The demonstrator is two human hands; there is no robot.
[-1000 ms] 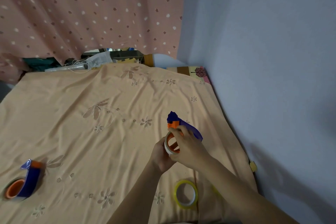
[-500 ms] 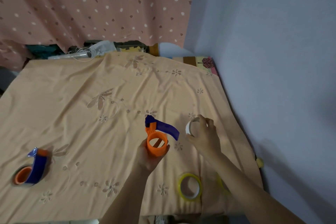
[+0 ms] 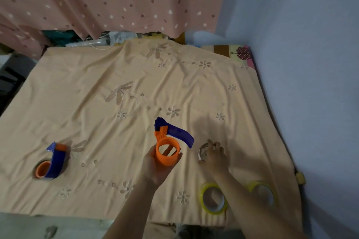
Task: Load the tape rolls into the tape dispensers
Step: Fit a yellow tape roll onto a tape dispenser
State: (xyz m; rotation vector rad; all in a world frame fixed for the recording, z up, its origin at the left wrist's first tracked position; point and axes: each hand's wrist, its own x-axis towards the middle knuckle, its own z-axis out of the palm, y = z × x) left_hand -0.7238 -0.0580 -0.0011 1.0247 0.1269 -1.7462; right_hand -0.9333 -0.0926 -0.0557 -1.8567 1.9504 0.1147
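Lowered to the cloth, right hand grips the white roll; left hand clasps the dispenser.

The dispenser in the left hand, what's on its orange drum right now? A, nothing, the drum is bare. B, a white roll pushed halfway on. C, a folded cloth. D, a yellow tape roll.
A: the dispenser held up by the left hand shows a bare orange drum you can see through, while the right hand holds the small white roll down on the cloth beside it.
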